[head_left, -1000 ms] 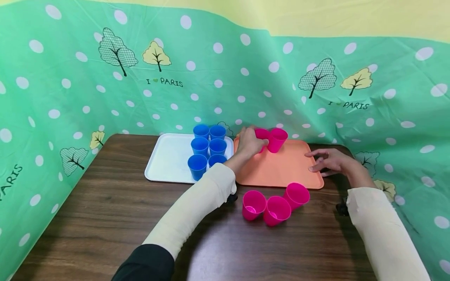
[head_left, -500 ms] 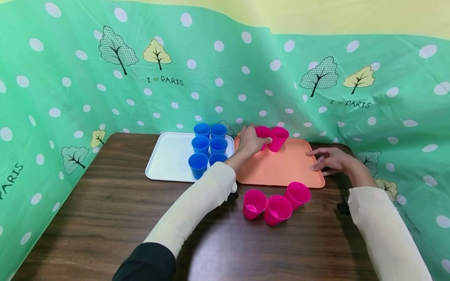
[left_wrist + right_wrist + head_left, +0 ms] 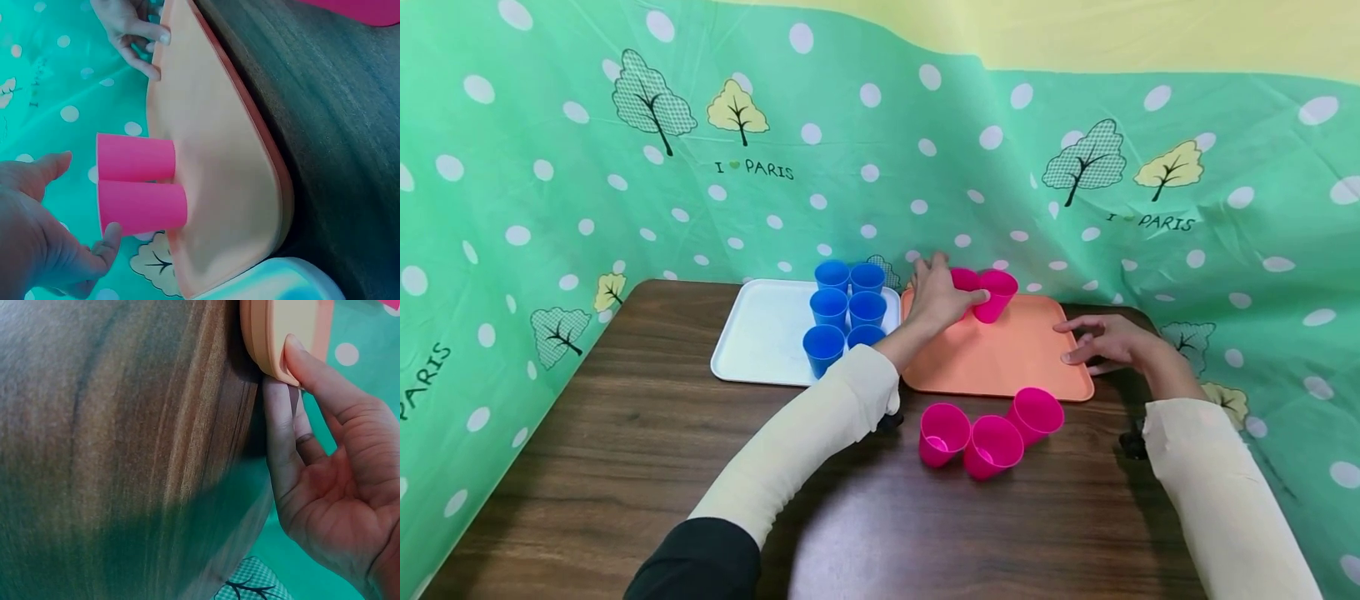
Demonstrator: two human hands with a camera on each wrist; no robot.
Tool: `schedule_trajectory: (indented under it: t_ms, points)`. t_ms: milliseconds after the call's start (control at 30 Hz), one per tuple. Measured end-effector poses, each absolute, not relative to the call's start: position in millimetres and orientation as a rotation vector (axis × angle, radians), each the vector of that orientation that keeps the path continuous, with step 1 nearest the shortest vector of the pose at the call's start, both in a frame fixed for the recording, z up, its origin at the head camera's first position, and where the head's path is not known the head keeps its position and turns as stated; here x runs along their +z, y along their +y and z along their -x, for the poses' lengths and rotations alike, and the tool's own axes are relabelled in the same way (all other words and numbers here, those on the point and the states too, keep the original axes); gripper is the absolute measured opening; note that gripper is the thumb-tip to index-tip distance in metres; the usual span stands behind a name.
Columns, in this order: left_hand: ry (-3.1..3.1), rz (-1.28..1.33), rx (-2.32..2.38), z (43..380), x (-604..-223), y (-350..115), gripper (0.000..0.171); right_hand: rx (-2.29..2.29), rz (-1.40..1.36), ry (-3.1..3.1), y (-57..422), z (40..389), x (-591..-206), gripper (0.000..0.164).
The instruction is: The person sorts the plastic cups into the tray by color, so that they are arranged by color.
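Note:
Two pink cups, a left one [image 3: 142, 207] and a right one [image 3: 136, 159], stand side by side at the back of the orange tray [image 3: 1000, 358]. My left hand [image 3: 938, 296] is behind and beside them, thumb and fingers spread apart. In the left wrist view a fingertip meets or nearly touches the left cup's rim; whether it makes contact I cannot tell. My right hand [image 3: 350, 481] pinches the tray's right edge, thumb on top and fingers below. Three more pink cups, a left [image 3: 943, 435], a middle [image 3: 992, 447] and a right [image 3: 1036, 415], stand on the table before the tray.
A white tray [image 3: 760, 333] adjoins the orange one on the left, and several blue cups [image 3: 829, 310] stand in two columns on its right half. Behind the wooden table [image 3: 647, 467] hangs a green dotted cloth [image 3: 850, 150], close to the trays' back edges.
My left hand has loosened from the left pink cup, its fingers lifting and spreading. Both cups on the orange tray have stayed put, as has my right hand.

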State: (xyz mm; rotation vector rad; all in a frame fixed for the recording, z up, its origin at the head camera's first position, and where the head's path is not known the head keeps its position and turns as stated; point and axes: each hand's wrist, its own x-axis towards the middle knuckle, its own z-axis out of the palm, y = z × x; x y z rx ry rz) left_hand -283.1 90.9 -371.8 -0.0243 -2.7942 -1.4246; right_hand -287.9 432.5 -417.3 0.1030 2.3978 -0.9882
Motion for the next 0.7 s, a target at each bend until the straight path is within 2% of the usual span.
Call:
schedule_trajectory:
  t_ms: [300,700]
  points:
    - [-2.824,0.14,-1.349,263.0,-357.2,92.6,0.075,-0.989,-0.108,2.4,433.0,288.0,-417.4,0.086]
    - [-2.887,0.368,-1.238,235.8,-349.4,96.3,0.069,-0.99,-0.129,2.394,427.7,286.2,-415.3,0.085]
